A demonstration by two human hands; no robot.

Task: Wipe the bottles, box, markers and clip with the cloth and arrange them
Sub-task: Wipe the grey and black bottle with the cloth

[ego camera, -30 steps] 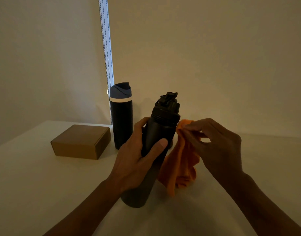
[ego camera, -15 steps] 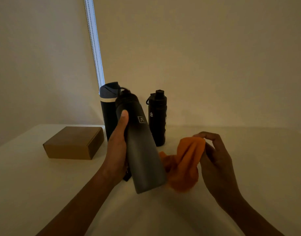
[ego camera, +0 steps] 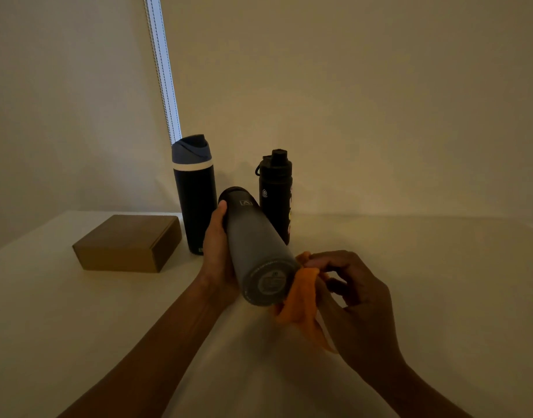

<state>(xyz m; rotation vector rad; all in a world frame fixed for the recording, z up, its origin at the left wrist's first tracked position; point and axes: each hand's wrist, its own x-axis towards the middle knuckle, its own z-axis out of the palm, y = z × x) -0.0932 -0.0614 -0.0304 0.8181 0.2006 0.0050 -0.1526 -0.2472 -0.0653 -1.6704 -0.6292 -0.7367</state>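
Left hand wraps the grey bottle, held off the table, tipped so its long axis runs far-to-near, base toward the camera. Right hand pinches the orange cloth against the base's right edge, touching it; probably wiping the base next. Behind stand the blue-lidded bottle and black bottle, upright, box far left. Nothing blocks. Markers and clip not visible.
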